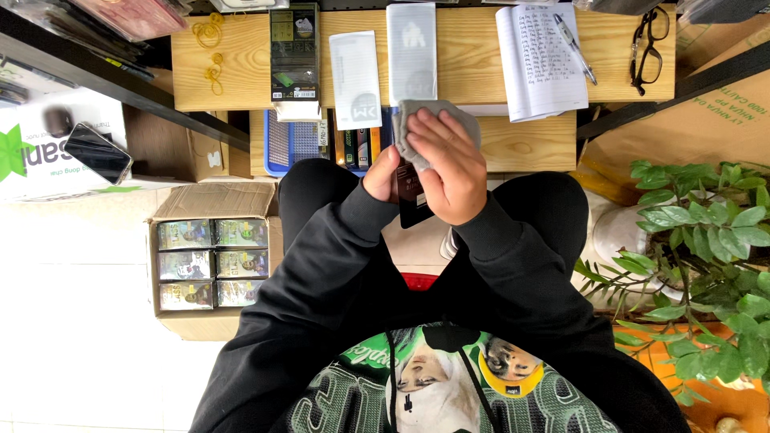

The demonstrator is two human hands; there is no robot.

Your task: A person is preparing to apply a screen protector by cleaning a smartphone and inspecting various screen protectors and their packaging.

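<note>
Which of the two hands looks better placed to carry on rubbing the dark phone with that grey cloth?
The right hand, probably: it presses the grey cloth against the dark phone from on top. The left hand grips the phone's edge, so it looks tied up steadying it.

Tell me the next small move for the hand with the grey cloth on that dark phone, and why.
Probably slide the grey cloth down the dark phone. The right hand presses the cloth over the phone's upper part, while the left hand grips its edge; the lower part shows bare below the hands, so it looks not yet covered by the cloth.
</note>
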